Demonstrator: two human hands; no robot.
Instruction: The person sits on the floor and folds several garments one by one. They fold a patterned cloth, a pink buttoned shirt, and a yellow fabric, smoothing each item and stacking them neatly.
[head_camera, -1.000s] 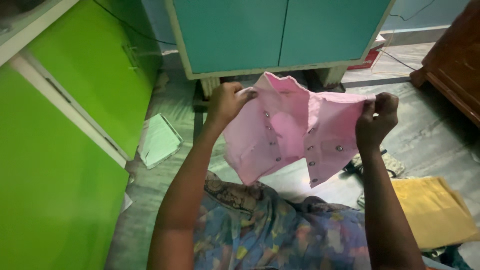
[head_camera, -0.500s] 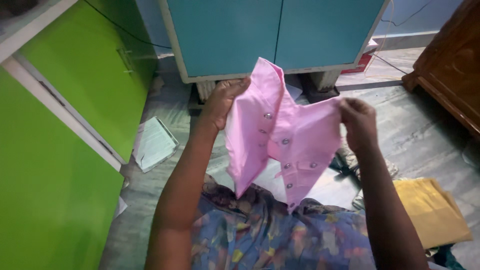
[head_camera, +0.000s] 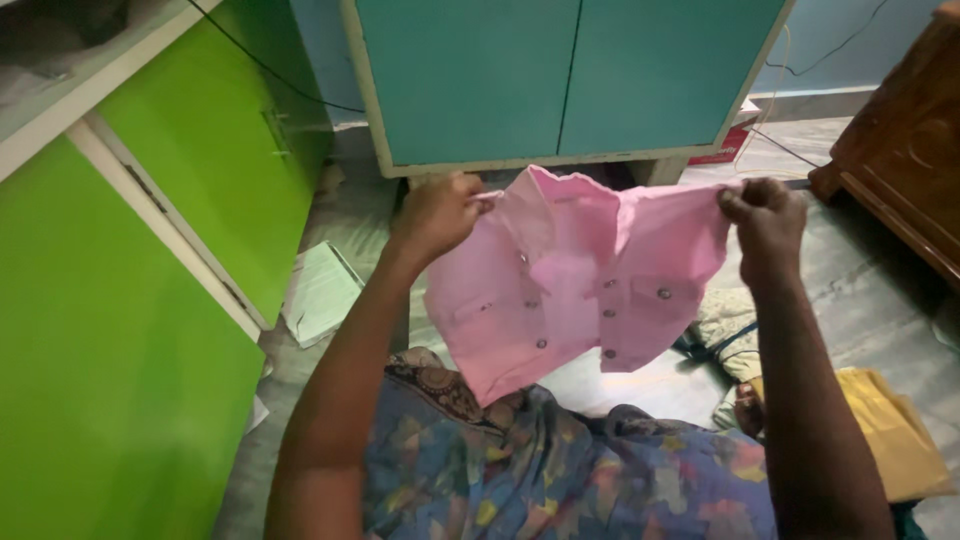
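Left hand: the left hand (head_camera: 437, 213) was raised at the end of an outstretched arm, pinching one top corner of the pink garment (head_camera: 570, 275).
Right hand: the right hand (head_camera: 768, 222) gripped the opposite top corner, fingers curled.
Garment: soft, creased cloth with small metal snaps, spread in the air above the lap.
Nearby: a folded yellow cloth (head_camera: 895, 440) lay on the grey floor (head_camera: 870, 290).

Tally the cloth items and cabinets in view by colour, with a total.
Pink garment, held up by left hand and right hand: 1
Yellow folded cloth: 1
Green cabinet: 1
Teal cabinet: 1
Brown wooden cabinet: 1
Total: 5
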